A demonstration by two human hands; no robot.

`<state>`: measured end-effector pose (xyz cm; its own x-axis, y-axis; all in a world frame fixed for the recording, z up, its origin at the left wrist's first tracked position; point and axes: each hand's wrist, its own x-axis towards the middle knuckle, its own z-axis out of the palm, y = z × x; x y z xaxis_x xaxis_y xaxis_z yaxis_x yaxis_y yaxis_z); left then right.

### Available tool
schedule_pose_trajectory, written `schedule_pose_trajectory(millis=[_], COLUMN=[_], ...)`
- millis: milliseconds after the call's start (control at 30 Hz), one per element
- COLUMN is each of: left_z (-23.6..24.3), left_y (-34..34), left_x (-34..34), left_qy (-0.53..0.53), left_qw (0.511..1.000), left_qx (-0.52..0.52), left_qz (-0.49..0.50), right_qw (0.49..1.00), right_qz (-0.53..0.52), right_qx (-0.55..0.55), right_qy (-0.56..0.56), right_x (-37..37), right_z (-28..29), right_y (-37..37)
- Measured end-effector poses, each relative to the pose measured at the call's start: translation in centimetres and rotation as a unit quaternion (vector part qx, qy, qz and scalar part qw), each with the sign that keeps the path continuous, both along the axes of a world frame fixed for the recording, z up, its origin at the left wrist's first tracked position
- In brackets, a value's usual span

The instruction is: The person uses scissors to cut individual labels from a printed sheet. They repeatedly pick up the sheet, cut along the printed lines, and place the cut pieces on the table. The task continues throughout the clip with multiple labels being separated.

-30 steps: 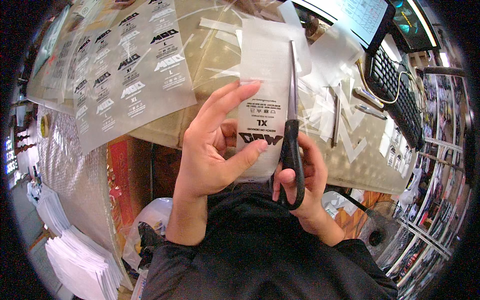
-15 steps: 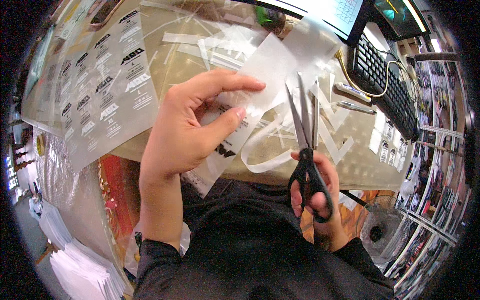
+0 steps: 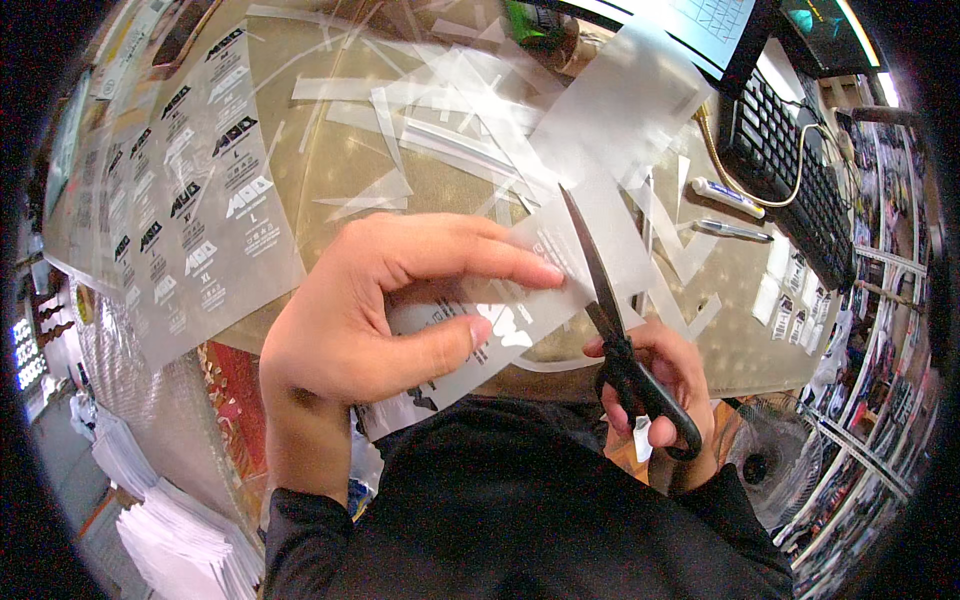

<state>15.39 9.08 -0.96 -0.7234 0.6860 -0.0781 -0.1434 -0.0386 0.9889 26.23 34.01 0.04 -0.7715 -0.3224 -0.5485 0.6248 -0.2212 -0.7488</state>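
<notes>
My left hand (image 3: 345,310) grips a translucent film strip (image 3: 535,325) printed with dark and white labels, thumb and index finger lying over its face. The strip slants from near my lap up to the right. My right hand (image 3: 680,370) holds black-handled scissors (image 3: 630,370), with the blades pointing up and left over the strip's right part; I cannot tell whether they touch it. A larger printed translucent sheet (image 3: 190,280) lies at the left of the beige table (image 3: 310,230). Narrow offcuts (image 3: 400,135) are scattered beyond my hands.
At the right are a black keyboard (image 3: 775,160), a cable, a white marker (image 3: 725,195), a pen (image 3: 735,230) and small cut labels (image 3: 790,300). Screens (image 3: 690,30) stand at the back. A fan (image 3: 760,465) is below right, shelving far right, a paper stack (image 3: 180,540) lower left.
The strip has gone from upright to slanting up-right. My left hand has moved left and turned over it; the scissors have shifted right and now tilt up-left, their blades lower.
</notes>
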Motion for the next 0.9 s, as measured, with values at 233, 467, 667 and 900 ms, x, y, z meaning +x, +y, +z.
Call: schedule_pose_trajectory(millis=[233,467,667,900], left_z=[-0.2,-0.5,-0.4,-0.3], left_y=[-0.5,-0.3,-0.5,-0.6], left_x=[-0.3,-0.3,-0.3,-0.2], left_qy=[0.047,0.077,0.071,0.052], left_qw=[0.998,0.997,0.996,0.997], left_qx=[-0.03,-0.006,-0.035,-0.044], left_qz=[-0.03,-0.027,-0.031,-0.03], right_qw=[0.999,0.999,0.997,0.997], right_qz=[0.029,0.034,0.049,0.048], right_qx=[-0.016,-0.002,0.0,-0.006], right_qy=[0.021,0.037,0.059,0.055], right_x=[0.0,-0.1,-0.2,-0.1], right_z=[-0.7,-0.7,-0.9,-0.9], right_y=[0.6,0.5,0.6,0.7])
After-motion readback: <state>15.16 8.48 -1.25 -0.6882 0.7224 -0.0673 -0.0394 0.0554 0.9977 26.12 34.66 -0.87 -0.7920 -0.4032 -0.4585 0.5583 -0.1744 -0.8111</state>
